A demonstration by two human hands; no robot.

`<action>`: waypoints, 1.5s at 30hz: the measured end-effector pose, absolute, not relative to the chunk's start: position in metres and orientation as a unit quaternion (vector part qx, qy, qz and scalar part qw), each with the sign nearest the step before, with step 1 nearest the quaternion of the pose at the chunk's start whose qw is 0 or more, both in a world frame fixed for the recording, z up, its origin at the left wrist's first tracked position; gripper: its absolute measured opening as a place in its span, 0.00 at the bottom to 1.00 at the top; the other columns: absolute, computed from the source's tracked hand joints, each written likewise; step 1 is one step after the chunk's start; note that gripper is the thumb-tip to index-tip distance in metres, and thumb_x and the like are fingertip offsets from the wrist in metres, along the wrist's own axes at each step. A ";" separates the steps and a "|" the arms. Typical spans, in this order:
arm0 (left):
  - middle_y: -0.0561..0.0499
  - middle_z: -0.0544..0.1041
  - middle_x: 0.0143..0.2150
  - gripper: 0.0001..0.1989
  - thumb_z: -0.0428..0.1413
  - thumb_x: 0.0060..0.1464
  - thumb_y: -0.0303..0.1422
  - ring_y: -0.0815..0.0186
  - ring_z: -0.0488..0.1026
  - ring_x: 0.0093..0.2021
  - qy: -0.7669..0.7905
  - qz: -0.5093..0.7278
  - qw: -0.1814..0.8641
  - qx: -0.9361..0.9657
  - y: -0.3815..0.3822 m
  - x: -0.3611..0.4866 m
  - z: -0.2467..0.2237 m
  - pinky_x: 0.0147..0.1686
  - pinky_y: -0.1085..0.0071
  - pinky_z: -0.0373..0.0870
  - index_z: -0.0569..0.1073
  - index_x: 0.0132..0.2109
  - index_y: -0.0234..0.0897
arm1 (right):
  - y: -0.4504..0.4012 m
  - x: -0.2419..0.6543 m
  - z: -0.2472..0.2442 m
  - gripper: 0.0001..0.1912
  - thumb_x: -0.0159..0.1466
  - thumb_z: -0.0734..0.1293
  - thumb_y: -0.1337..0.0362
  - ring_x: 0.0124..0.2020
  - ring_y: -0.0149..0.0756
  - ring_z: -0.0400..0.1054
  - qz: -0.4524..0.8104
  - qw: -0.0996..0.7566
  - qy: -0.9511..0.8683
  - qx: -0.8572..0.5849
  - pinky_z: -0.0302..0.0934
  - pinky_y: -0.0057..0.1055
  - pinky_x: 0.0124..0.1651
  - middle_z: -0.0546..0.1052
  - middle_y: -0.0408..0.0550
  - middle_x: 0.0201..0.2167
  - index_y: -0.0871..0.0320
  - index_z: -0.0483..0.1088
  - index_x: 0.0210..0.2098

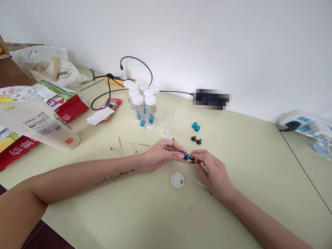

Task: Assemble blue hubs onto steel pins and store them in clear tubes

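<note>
My left hand (159,153) pinches a small blue metallic knob-shaped part (187,157), and a thin bent wire (165,143) sticks out by its fingers. In the fingertips of my right hand (214,174) is a black part with a stem and flange (192,159), its stem meeting the blue part. Just below lies a white round cap (177,180) with a tiny dark piece inside. Metal tweezers (203,187) lie beside my right hand. Behind the hands are more blue parts (196,126), two black flanged parts (196,140) and an uncapped clear tube (168,119).
Several white-capped clear tubes (144,105) with blue pieces inside stand at the back. Bent wires (121,147) lie left of centre. A plastic cup (56,125), red boxes (16,149) and bags (60,74) crowd the left. A power strip (303,121) sits far right.
</note>
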State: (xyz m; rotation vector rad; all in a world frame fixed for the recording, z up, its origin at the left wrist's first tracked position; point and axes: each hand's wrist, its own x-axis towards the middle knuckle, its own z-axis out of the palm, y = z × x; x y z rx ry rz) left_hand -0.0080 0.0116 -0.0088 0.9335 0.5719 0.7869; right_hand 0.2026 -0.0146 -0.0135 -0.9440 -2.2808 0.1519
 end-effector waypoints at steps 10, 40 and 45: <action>0.48 0.78 0.33 0.12 0.65 0.42 0.31 0.65 0.76 0.36 0.267 0.368 0.781 0.429 0.011 -0.008 -0.009 0.46 0.65 0.66 0.76 0.36 0.31 | -0.016 0.201 -0.010 0.05 0.67 0.57 0.68 0.30 0.31 0.66 0.048 0.316 -0.874 -0.367 0.60 0.27 0.31 0.72 0.49 0.38 0.55 0.60 0.42; 0.47 0.78 0.35 0.11 0.64 0.43 0.30 0.66 0.75 0.36 0.266 0.370 0.779 0.431 0.012 -0.008 -0.010 0.46 0.66 0.67 0.76 0.36 0.30 | -0.018 0.200 -0.009 0.05 0.67 0.58 0.63 0.26 0.29 0.61 0.073 0.288 -0.870 -0.394 0.57 0.27 0.30 0.70 0.46 0.32 0.56 0.61 0.41; 0.48 0.78 0.34 0.11 0.65 0.43 0.30 0.66 0.75 0.35 0.265 0.362 0.780 0.436 0.011 -0.008 -0.009 0.44 0.66 0.67 0.76 0.35 0.31 | -0.017 0.200 -0.006 0.13 0.70 0.52 0.61 0.25 0.31 0.59 0.079 0.284 -0.873 -0.389 0.55 0.28 0.30 0.68 0.44 0.25 0.57 0.63 0.35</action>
